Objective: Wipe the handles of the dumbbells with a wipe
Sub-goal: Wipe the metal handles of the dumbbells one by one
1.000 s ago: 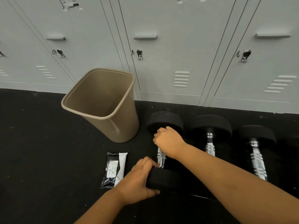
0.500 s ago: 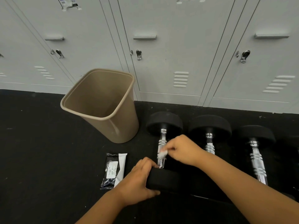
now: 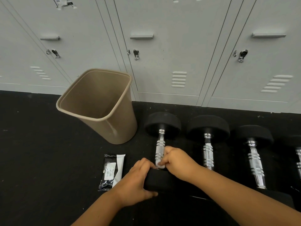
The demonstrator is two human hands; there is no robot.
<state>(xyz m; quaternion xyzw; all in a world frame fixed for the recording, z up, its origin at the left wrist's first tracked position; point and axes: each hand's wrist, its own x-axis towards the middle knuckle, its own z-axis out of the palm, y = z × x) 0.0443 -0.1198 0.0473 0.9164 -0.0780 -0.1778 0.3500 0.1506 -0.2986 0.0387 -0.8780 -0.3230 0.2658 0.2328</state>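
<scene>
Several black dumbbells with chrome handles lie in a row on the dark floor. The leftmost dumbbell [image 3: 160, 144] points away from me. My left hand [image 3: 136, 181] grips its near black head. My right hand [image 3: 176, 162] is closed around the near end of its handle, pinching a small white wipe [image 3: 160, 166] against the chrome. The wipe is mostly hidden under my fingers. To the right lie a second dumbbell [image 3: 208, 150] and a third dumbbell [image 3: 256, 162], both untouched.
A tan waste bin [image 3: 114, 128] stands just left of the dumbbells. A black and white wipe packet [image 3: 112, 172] lies on the floor beside my left hand. Grey lockers [image 3: 162, 46] line the back. A further dumbbell [image 3: 298, 154] is cut off at the right edge.
My right hand has slid with the wipe down the leftmost handle, from the far head to the near end. The left hand has stayed on the near head.
</scene>
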